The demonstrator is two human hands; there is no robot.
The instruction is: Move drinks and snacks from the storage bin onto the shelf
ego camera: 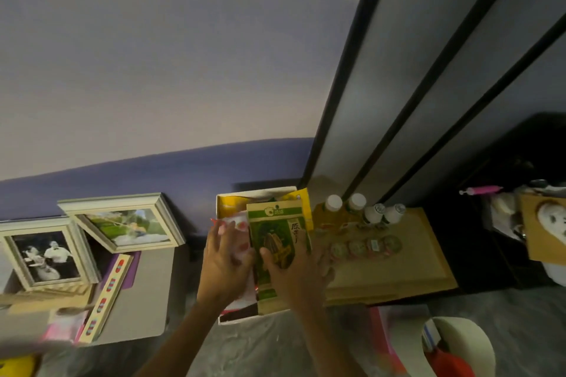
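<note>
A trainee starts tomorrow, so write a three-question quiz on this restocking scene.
1. True or false: the right hand grips the green sunflower-seed packet.
2. How many bottles stand on the wooden shelf? A two, B four, C six.
3. Fill in: the framed photos lie to the ___ of the storage bin.
Key: 1 true; 2 B; 3 left.
</note>
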